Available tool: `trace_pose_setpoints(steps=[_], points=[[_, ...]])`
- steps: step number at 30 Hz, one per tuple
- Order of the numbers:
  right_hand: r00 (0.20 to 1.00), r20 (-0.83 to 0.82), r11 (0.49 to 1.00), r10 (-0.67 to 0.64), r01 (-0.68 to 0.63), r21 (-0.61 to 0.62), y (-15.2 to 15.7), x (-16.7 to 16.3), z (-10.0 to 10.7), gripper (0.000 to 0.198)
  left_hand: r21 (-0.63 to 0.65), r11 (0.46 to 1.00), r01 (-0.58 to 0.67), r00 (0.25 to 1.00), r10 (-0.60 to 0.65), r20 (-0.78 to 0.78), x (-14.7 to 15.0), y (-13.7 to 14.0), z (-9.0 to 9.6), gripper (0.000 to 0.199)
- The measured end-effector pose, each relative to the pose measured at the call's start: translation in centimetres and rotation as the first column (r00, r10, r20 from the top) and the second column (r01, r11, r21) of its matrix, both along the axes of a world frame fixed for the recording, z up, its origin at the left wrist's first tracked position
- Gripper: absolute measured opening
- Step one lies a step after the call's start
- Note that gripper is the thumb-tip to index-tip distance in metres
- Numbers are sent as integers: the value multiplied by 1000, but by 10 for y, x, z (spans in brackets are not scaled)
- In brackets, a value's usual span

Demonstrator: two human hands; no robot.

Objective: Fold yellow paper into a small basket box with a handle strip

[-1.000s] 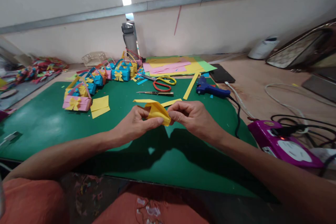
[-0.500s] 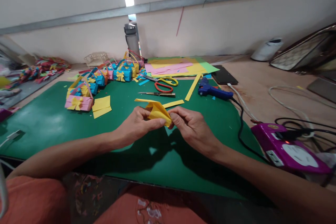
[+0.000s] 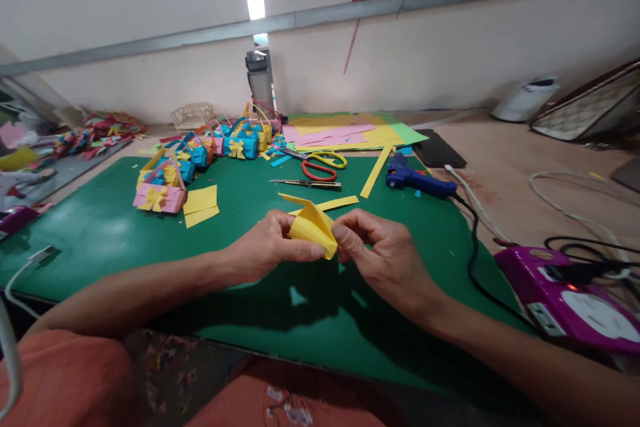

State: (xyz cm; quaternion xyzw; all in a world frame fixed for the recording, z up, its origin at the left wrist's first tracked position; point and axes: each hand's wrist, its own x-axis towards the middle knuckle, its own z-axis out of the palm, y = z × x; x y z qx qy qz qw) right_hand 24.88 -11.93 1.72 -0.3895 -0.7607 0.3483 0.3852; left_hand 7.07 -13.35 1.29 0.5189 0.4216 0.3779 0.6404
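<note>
Left hand [image 3: 263,257] comes in from the left, thumb + fingers pinching the near-left side of the folded yellow paper piece [image 3: 311,225], held up just above the green cutting mat [image 3: 100,233] on the bench. The paper's long axis runs far-left to near-right, w/ its pointed flap aimed away. Right hand [image 3: 385,257] pinches the near-right corner, both grips touching it, about equally close.

We see a folded yellow paper [image 3: 311,227], creased into a pointed shape, tilted and held up above the table.
</note>
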Motion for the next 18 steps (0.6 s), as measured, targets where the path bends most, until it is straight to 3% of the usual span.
trace_pose_setpoints(steps=[5,11,18], points=[[999,33,999,-33,32,24,-1,0,0,29,-84,996,40,993,-30,116,-1,2,-1,21],[998,57,998,-39,36,61,-1,0,1,29,-88,986,144,979,-129,158,-5,4,-4,24],[996,68,993,-57,50,103,-2,0,0,29,-88,988,128,982,-114,153,-3,4,-3,21]])
